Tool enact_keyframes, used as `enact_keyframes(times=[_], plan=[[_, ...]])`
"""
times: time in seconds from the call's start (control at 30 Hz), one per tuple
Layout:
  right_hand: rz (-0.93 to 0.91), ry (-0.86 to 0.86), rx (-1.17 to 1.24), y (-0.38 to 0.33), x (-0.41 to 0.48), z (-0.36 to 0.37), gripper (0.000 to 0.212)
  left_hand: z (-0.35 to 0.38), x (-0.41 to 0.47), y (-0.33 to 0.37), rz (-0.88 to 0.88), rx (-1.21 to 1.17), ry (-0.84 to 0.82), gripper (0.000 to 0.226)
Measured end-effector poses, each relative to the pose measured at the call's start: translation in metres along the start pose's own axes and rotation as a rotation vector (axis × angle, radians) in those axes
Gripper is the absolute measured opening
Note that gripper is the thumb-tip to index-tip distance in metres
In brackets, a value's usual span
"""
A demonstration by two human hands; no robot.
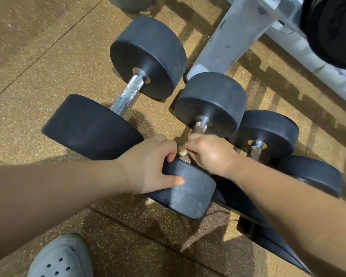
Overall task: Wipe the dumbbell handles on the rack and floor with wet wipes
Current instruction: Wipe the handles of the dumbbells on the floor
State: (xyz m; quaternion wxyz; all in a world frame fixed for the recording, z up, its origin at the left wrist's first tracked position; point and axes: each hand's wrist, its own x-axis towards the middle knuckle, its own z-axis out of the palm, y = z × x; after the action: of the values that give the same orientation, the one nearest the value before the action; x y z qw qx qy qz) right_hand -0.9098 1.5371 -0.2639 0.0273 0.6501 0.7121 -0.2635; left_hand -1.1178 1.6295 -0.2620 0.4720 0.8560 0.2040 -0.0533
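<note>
On the floor [48, 56] by the grey rack [224, 37] lie the large chrome-handled dumbbell [92, 126], the middle dumbbell [210, 102] with a crumpled wipe [183, 152] on its rusty handle, and the third dumbbell [272, 132].

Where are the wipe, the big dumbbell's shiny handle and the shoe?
wipe [183, 152]: head view, visible crumpled edge.
shiny handle [128, 92]: head view, middle of bar.
shoe [62, 256]: head view, its toe.
</note>
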Motion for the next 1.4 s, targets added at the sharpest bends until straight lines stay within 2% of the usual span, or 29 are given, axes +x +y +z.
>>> enact_keyframes(times=[0.07, 0.17, 0.2, 0.27, 0.33, 0.43, 0.53, 0.6, 0.63, 0.7, 0.8, 0.9, 0.97, 1.03, 1.1, 1.17, 1.27, 1.33, 1.4], plan=[[0.067, -0.034, -0.161, 0.017, 0.019, -0.013, 0.016, -0.002, -0.001, -0.001, 0.011, -0.028, -0.008, 0.046], [0.263, 0.086, -0.203, 0.030, 0.035, -0.015, 0.021, -0.002, -0.003, -0.003, 0.005, -0.050, -0.009, 0.044], [0.271, 0.147, -0.164, 0.027, 0.032, -0.010, 0.022, -0.002, -0.004, -0.004, -0.002, -0.062, -0.006, 0.043], [0.185, 0.210, -0.025, 0.014, 0.016, 0.000, 0.020, -0.001, -0.006, -0.004, -0.012, -0.100, 0.017, 0.041], [0.071, 0.136, 0.084, 0.001, -0.002, 0.004, 0.015, 0.000, -0.007, -0.005, -0.021, -0.135, 0.036, 0.036], [0.014, 0.079, 0.021, 0.004, 0.004, -0.007, 0.014, -0.001, -0.011, -0.007, -0.010, -0.110, 0.016, 0.035], [0.249, 0.144, -0.159, 0.023, 0.025, -0.015, 0.018, -0.001, -0.016, -0.009, 0.000, 0.011, 0.000, 0.039], [0.361, 0.268, -0.128, 0.025, 0.025, -0.008, 0.019, -0.001, -0.019, -0.010, 0.002, 0.086, 0.000, 0.040], [0.340, 0.295, -0.068, 0.019, 0.021, -0.003, 0.019, -0.002, -0.020, -0.009, -0.002, 0.109, -0.008, 0.040], [0.183, 0.201, 0.043, 0.005, 0.007, 0.006, 0.018, -0.004, -0.019, -0.008, -0.016, 0.127, -0.032, 0.041], [0.024, -0.019, 0.042, -0.001, 0.007, -0.010, 0.013, -0.006, -0.017, -0.006, -0.027, 0.130, -0.065, 0.042], [0.138, -0.056, -0.082, 0.015, 0.031, -0.022, 0.014, -0.007, -0.016, -0.005, -0.021, 0.126, -0.069, 0.042], [0.318, 0.044, -0.178, 0.022, 0.040, -0.019, 0.022, -0.007, -0.017, -0.004, -0.015, 0.138, -0.062, 0.041], [0.413, 0.139, -0.193, 0.017, 0.038, -0.008, 0.025, -0.007, -0.018, -0.003, -0.005, 0.164, -0.070, 0.040], [0.364, 0.097, -0.113, 0.001, 0.027, -0.002, 0.023, -0.008, -0.019, -0.002, 0.017, 0.213, -0.089, 0.040], [0.197, -0.067, 0.011, -0.014, 0.019, -0.005, 0.023, -0.010, -0.018, -0.001, 0.046, 0.292, -0.110, 0.040], [0.077, -0.252, -0.065, -0.012, 0.031, -0.021, 0.023, -0.011, -0.017, 0.000, 0.068, 0.391, -0.138, 0.042], [0.156, -0.194, -0.199, 0.004, 0.042, -0.024, 0.026, -0.011, -0.016, -0.001, 0.084, 0.411, -0.134, 0.042], [0.303, -0.032, -0.258, 0.018, 0.045, -0.022, 0.027, -0.010, -0.017, -0.001, 0.091, 0.402, -0.129, 0.039]])
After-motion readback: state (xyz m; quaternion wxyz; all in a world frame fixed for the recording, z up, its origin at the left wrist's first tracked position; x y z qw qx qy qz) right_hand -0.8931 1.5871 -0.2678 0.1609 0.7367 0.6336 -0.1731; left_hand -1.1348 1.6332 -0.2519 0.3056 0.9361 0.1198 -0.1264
